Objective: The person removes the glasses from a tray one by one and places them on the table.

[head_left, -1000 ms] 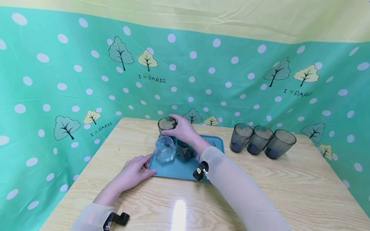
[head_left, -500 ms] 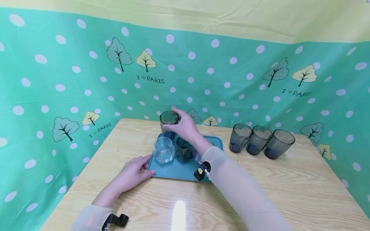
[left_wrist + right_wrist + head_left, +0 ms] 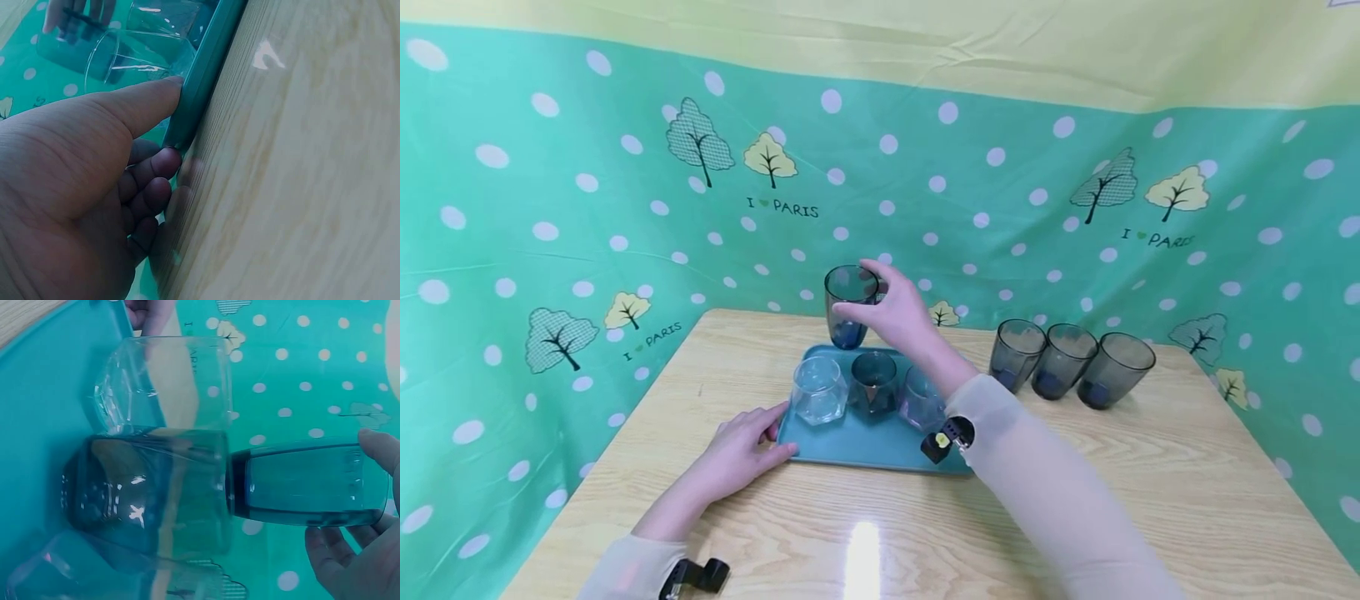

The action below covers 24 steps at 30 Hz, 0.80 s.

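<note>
My right hand [image 3: 898, 312] grips a tall smoked-grey glass [image 3: 850, 312] near its rim, thumb on one side and fingers on the other. The glass is upright, at the back edge of the blue tray [image 3: 865, 450]. In the right wrist view the held glass [image 3: 306, 484] shows behind the short dark glass. My left hand [image 3: 741, 454] holds the tray's left front corner, thumb on the rim [image 3: 209, 69] and fingers curled beside it. On the tray a clear faceted glass [image 3: 818, 392], a short dark glass [image 3: 874, 385] and a pale purplish glass [image 3: 921, 400] stand in a row.
Three more tall smoked glasses stand in a row right of the tray, the nearest to it [image 3: 1017, 350] partly behind my right forearm. A spotted green cloth [image 3: 917, 208] hangs behind the wooden table [image 3: 1150, 492].
My right hand has lifted the tall glass up and slightly right, from behind the clear glass to a higher place at the tray's back. The left hand stays on the tray.
</note>
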Each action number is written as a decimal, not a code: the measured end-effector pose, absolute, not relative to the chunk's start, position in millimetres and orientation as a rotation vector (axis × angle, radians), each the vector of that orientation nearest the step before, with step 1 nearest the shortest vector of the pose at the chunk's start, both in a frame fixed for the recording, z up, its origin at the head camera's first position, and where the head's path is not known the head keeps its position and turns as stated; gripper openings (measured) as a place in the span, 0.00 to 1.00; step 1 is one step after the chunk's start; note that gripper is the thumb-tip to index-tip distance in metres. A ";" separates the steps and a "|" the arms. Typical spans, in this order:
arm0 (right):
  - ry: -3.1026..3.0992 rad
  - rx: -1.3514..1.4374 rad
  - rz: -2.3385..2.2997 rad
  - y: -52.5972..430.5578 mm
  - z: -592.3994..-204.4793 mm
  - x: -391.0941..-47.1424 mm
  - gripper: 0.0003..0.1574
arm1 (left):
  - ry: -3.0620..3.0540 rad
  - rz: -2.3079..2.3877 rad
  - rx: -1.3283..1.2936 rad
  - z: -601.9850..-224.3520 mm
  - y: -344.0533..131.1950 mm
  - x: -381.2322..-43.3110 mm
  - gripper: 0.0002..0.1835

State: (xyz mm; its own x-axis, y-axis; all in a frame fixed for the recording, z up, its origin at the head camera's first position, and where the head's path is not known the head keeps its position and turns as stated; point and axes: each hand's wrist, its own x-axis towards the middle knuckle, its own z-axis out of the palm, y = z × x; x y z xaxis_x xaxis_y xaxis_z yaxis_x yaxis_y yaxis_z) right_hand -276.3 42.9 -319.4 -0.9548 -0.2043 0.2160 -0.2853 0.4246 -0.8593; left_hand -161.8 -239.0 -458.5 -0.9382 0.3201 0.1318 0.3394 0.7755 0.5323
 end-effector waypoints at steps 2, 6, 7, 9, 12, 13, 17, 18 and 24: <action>-2.575 0.450 1.588 46.9 -314.4 -273.6 0.57 | -2.923 -0.880 -0.544 -458.7 -239.5 -161.5 0.41; -2.541 0.484 1.622 55.0 -304.7 -265.9 0.56 | -2.918 -0.878 -0.540 -459.3 -239.9 -161.1 0.41; -2.534 0.489 1.628 56.9 -302.5 -263.8 0.55 | -2.918 -0.879 -0.538 -459.5 -239.8 -161.0 0.41; -2.523 0.497 1.641 60.6 -298.4 -259.2 0.55 | -2.917 -0.882 -0.540 -459.7 -239.6 -161.0 0.41; -2.500 0.505 1.667 66.1 -293.5 -252.3 0.54 | -2.914 -0.887 -0.544 -460.0 -239.0 -161.2 0.41; -2.493 0.507 1.675 68.0 -292.5 -249.9 0.54 | -2.913 -0.887 -0.546 -460.2 -238.9 -161.1 0.41; -2.466 0.509 1.683 76.4 -290.7 -241.4 0.53 | -2.914 -0.884 -0.545 -460.6 -238.8 -160.9 0.41; -2.458 0.512 1.683 78.9 -290.9 -239.5 0.53 | -2.914 -0.883 -0.546 -460.7 -238.8 -160.8 0.41; -2.414 0.533 1.716 95.0 -291.5 -226.4 0.52 | -2.907 -0.887 -0.550 -459.7 -238.6 -160.6 0.41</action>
